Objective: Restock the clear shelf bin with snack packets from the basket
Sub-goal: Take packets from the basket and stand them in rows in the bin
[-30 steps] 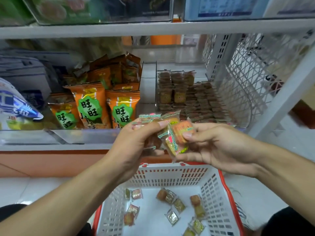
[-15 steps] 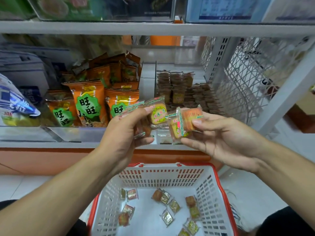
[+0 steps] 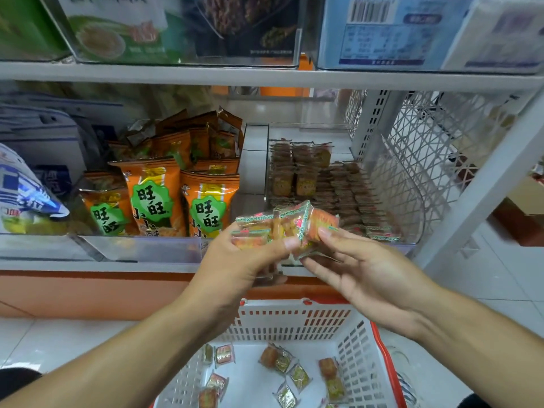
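Observation:
My left hand [image 3: 235, 260] grips a bunch of small clear-wrapped snack packets [image 3: 256, 231] in front of the shelf edge. My right hand [image 3: 359, 272] pinches more of these packets [image 3: 315, 228] between thumb and fingers, pressed against the left bunch. Just behind them stands the clear shelf bin [image 3: 412, 219], holding rows of the same brown snacks. Below my arms sits the white basket [image 3: 294, 322] with a red rim, with several loose packets [image 3: 282, 360] on its bottom.
Orange snack bags [image 3: 153, 195] fill the bin to the left. A white lattice panel [image 3: 412, 160] closes the shelf's right side. The shelf above [image 3: 265, 75] carries boxed goods. White floor tiles lie around the basket.
Both hands rose from just above the basket to the shelf front, parted briefly, and now hold their packets together in front of the clear bin.

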`<act>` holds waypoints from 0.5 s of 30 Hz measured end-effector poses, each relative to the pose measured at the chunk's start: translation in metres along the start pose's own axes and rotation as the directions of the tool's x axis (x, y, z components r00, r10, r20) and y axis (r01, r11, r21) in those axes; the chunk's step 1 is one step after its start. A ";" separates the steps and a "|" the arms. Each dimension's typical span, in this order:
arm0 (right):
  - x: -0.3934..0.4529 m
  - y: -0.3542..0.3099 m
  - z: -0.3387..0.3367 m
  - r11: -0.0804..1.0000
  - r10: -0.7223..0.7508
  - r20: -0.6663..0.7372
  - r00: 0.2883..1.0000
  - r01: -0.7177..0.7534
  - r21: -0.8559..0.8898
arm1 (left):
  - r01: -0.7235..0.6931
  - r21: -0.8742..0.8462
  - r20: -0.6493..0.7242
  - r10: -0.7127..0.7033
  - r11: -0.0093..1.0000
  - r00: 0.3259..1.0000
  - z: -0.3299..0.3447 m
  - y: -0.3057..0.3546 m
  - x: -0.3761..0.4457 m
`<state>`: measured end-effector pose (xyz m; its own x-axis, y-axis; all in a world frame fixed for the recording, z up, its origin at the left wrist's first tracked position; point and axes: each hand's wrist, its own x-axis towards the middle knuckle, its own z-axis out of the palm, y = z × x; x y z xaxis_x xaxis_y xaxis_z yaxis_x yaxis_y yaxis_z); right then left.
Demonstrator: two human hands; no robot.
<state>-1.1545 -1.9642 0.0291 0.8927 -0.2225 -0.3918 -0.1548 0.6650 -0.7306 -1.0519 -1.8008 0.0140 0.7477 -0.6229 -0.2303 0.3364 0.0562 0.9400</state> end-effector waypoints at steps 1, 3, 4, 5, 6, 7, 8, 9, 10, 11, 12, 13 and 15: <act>0.000 0.002 0.000 1.000 0.008 -0.006 1.000 -0.008 -0.008 | -0.009 0.022 -0.005 0.009 1.000 1.000 0.001 0.000 -0.002; -0.001 0.004 0.001 0.999 0.019 -0.004 1.000 -0.019 -0.051 | -0.018 0.040 -0.021 0.019 0.999 1.000 0.002 0.000 -0.003; -0.001 0.004 0.001 0.997 0.021 -0.001 1.000 -0.021 -0.079 | -0.013 0.029 -0.026 0.014 0.999 1.000 0.002 0.000 -0.003; -0.002 0.004 0.001 0.993 0.024 0.004 1.000 -0.024 -0.112 | -0.003 0.009 -0.028 0.004 1.000 1.000 0.002 0.001 -0.002; -0.002 0.003 0.002 0.989 0.026 0.009 1.000 -0.025 -0.144 | 0.007 -0.013 -0.027 -0.008 1.000 1.000 0.002 0.002 -0.001; -0.002 0.002 0.001 0.985 0.026 0.013 1.000 -0.024 -0.171 | 0.021 -0.034 -0.028 -0.022 0.999 0.999 0.002 0.003 0.000; -0.002 0.001 0.001 0.981 0.022 0.013 1.000 -0.018 -0.195 | 0.037 -0.062 -0.032 -0.039 0.997 0.999 0.002 0.004 0.001; -0.002 0.001 0.000 0.976 0.012 0.014 1.000 -0.008 -0.216 | 0.055 -0.095 -0.036 -0.059 0.994 0.998 0.002 0.005 0.002; -0.003 0.001 0.000 0.971 -0.005 0.016 1.000 0.008 -0.237 | 0.071 -0.127 -0.034 -0.076 0.989 0.997 0.002 0.005 0.004; -0.003 0.001 0.000 0.963 -0.033 0.019 0.999 0.037 -0.267 | 0.087 -0.157 -0.028 -0.093 0.984 0.995 0.002 0.004 0.005; -0.004 0.002 -0.001 0.947 -0.081 0.027 0.996 0.085 -0.309 | 0.107 -0.185 -0.018 -0.112 0.977 0.994 0.002 0.003 0.005; -0.004 0.004 -0.001 0.919 -0.159 0.038 0.987 0.162 -0.361 | 0.125 -0.210 -0.005 -0.129 0.970 0.992 0.003 0.003 0.005; -0.005 0.005 -0.001 0.787 -0.406 0.063 0.912 0.384 -0.483 | 0.152 -0.250 0.016 -0.153 0.956 0.988 0.003 0.002 0.006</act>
<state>-1.1606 -1.9609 0.0272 0.9035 -0.4278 -0.0251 0.0166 0.0934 -0.9955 -1.0485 -1.8067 0.0156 0.6780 -0.6366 -0.3675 0.5787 0.1541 0.8008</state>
